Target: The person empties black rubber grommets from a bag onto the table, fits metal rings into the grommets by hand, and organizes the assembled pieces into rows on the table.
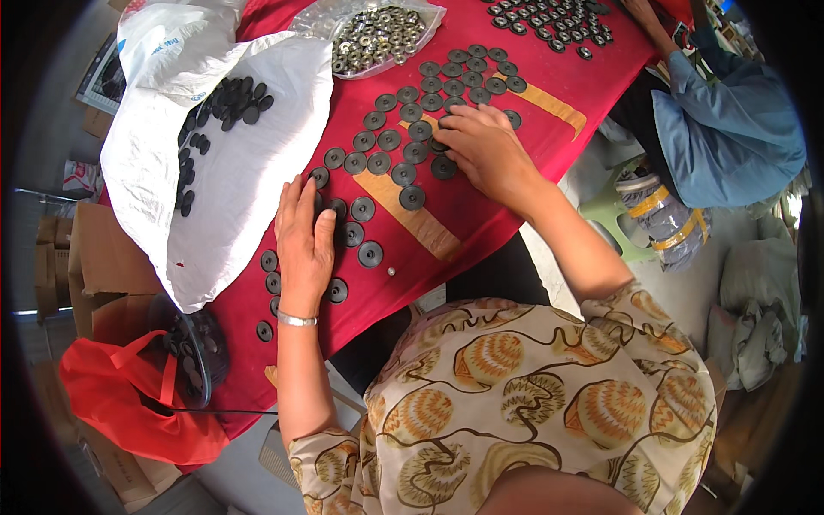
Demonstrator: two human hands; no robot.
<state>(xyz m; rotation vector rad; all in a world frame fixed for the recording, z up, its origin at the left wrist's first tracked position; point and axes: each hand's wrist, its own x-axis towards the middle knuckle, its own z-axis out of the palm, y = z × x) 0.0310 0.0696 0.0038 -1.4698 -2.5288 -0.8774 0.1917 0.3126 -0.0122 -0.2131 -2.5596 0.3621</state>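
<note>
Many round black discs with raised centres, such as this disc (412,198), lie spread over a red cloth (468,202). My left hand (305,245), a silver band at its wrist, rests flat over discs at the left of the spread. Its fingers are stretched out and partly cover several discs. Farther right, my right hand (487,154) lies palm down with fingers extended over discs near the middle. Its fingertips touch or hover over them; what is beneath the palm is hidden. A small shiny bead (391,271) sits near the cloth's front edge.
An opened white sack (287,112) holds black oval pieces. Behind is a clear bag (386,43) of metal pieces. Tan tape strips (410,215) cross the cloth. A red bag (112,403) and dark tub (210,356) stand lower left. Another person's blue sleeve (721,129) is at right.
</note>
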